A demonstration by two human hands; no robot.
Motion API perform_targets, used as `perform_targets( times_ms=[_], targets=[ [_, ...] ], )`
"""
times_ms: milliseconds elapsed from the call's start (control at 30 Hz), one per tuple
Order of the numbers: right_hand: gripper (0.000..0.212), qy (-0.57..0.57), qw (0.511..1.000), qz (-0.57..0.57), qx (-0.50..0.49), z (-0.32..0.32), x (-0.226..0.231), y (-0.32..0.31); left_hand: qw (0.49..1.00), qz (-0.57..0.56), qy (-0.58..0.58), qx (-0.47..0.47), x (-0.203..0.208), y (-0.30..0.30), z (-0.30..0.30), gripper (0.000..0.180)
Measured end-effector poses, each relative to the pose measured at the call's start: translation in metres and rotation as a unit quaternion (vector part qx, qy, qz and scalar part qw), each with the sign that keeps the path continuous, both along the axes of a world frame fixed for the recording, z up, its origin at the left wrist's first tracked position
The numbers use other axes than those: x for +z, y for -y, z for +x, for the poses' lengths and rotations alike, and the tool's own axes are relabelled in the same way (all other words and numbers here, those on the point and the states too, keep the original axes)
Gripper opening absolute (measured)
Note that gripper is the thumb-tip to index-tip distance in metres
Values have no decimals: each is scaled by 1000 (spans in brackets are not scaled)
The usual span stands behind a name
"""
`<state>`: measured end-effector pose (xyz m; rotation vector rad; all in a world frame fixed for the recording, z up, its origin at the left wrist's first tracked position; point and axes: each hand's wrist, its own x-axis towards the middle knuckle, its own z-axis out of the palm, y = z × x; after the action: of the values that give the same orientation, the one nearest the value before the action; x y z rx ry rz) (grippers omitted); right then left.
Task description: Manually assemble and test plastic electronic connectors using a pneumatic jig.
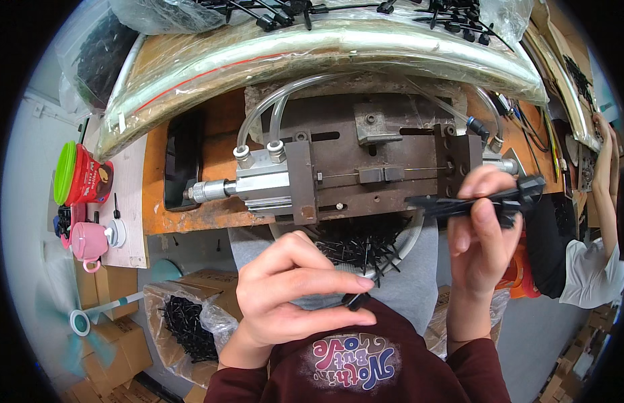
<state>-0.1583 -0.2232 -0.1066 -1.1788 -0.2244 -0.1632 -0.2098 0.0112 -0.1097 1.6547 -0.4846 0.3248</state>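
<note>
My left hand [285,289] is pinching a small black plastic piece [355,299] between its fingertips, in front of my chest. To the right and higher up, my right hand [485,235] grips a bunch of thin black plastic pieces with blocky heads, much like cable ties [520,196]. Its thin ends point left, toward the metal fixture [302,185]. Two small dark blocks [381,174] sit at the middle of this fixture, on a thin rod. In my lap, partly behind my left hand, a round white container [414,235] holds many similar black pieces [359,242].
Plastic-wrapped padding [325,50] runs along the far side of the orange bench [157,218]. Clear air hoses [277,114] arch over the fixture. At left stand a pink mug [89,242], a red tub [90,178] and a fan [79,322]. A co-worker's arm [601,181] shows at right.
</note>
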Motion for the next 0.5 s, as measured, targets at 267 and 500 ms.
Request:
perform_targets(
  times_ms=[267,500],
  targets=[
    [20,137,948,-173,-230,-8,-5,4,958,233,120,117,-32,37,18,29],
    [21,228,897,-316,-207,-12,-17,9,917,321,168,164,-44,54,31,21]
  ],
)
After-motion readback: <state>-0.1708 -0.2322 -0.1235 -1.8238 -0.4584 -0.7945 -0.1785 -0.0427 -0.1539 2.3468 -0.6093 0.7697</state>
